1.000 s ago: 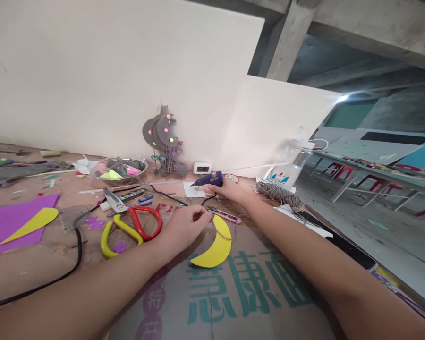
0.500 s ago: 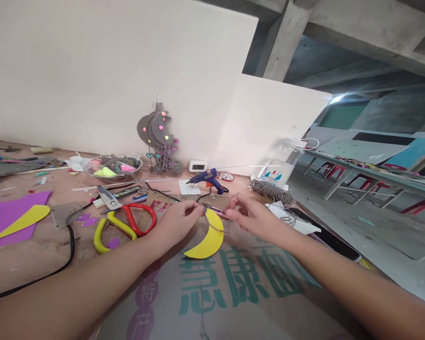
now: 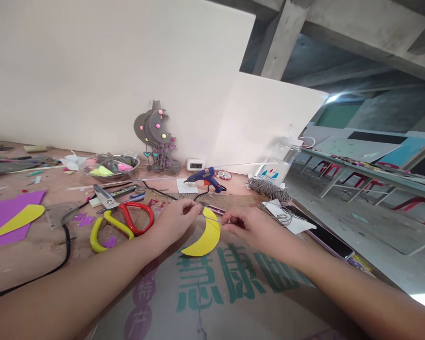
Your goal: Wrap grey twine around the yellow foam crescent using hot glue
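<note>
My left hand (image 3: 177,221) is closed in a pinch on the upper tip of a yellow crescent moon cutout (image 3: 206,240), which hangs just above the printed cardboard. From that tip a thin grey yarn (image 3: 213,219) runs across the crescent to my right hand (image 3: 251,229). The right thumb and fingertips are closed on the yarn, to the right of the crescent. Left of my left hand lie scissors (image 3: 136,218) with one red and one yellow handle.
Behind the hands stand a blue glue gun (image 3: 206,177), a small white digital clock (image 3: 195,164) and grey moon ornaments (image 3: 152,130). A grey yarn bundle (image 3: 269,190) and a phone (image 3: 327,238) lie to the right. Purple sheet (image 3: 14,212) is at left.
My right hand has moved slightly down and its fingers have drawn closer together on the yarn. The yarn's loose curve over the crescent is now a straighter line.
</note>
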{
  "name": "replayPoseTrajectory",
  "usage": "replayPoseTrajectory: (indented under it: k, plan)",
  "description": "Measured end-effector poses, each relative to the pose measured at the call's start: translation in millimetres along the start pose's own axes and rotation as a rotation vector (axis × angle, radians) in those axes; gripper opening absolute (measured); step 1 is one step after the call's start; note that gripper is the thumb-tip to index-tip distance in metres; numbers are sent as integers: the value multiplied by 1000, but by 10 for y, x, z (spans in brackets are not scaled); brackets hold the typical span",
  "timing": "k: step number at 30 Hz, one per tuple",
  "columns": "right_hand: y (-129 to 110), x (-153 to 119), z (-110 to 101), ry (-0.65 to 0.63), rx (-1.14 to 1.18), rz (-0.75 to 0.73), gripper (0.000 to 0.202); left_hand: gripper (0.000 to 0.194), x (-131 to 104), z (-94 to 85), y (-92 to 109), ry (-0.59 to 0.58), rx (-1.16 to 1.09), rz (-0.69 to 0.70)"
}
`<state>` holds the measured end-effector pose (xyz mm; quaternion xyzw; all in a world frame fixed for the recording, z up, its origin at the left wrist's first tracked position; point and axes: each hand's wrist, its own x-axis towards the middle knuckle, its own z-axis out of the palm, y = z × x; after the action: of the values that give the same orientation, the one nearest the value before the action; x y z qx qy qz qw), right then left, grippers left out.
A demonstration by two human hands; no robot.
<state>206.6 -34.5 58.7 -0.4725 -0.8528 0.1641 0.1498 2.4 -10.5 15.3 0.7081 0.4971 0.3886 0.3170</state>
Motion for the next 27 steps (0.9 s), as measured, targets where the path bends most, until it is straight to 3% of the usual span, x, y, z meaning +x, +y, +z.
replayPoseTrajectory:
  k: [3, 7, 12, 16, 27]
  plan:
    - [-147, -29, 40, 124, -163, -175, 21, 29, -7, 12, -9, -22, 5, 15]
    - [-196, 38, 73, 259, -114, -320, 23, 28, -17, 30, -31, -50, 27, 56]
    - [42, 179, 31, 380, 115, -144, 18, 26, -28, 23, 5, -94, 54, 48]
    - [227, 228, 77, 347, 182, -38, 21, 26, -36, 16, 29, -110, 60, 35]
    - [317, 252, 182, 358, 204, -49, 21, 28, -43, 23, 29, -162, 93, 44]
